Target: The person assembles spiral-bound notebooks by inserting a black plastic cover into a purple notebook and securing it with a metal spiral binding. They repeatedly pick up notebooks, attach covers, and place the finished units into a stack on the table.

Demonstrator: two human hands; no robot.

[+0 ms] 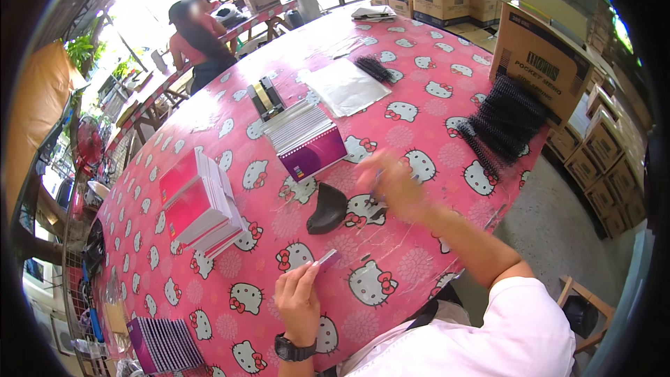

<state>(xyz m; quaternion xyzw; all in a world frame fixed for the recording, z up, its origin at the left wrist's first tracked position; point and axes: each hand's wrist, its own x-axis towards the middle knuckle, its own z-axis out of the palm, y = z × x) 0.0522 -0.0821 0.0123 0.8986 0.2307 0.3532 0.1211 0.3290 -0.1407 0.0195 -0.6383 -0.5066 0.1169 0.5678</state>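
Two hands busy: left hand (299, 298) pinches small notebook (322, 259), long axis pointing up-right toward blurred right hand (391, 183); its grip possibly closed, cannot tell.

A long table (391, 279) under a pink cat-print cloth carries stacked pink notebooks (201, 206) left of the left hand (299, 300), a purple-covered stack (307, 139) and a black curved object (326, 207) beyond both hands, clear plastic sheets (345, 87) farther off, and black binding coils (504, 122) right of the right hand (394, 181).
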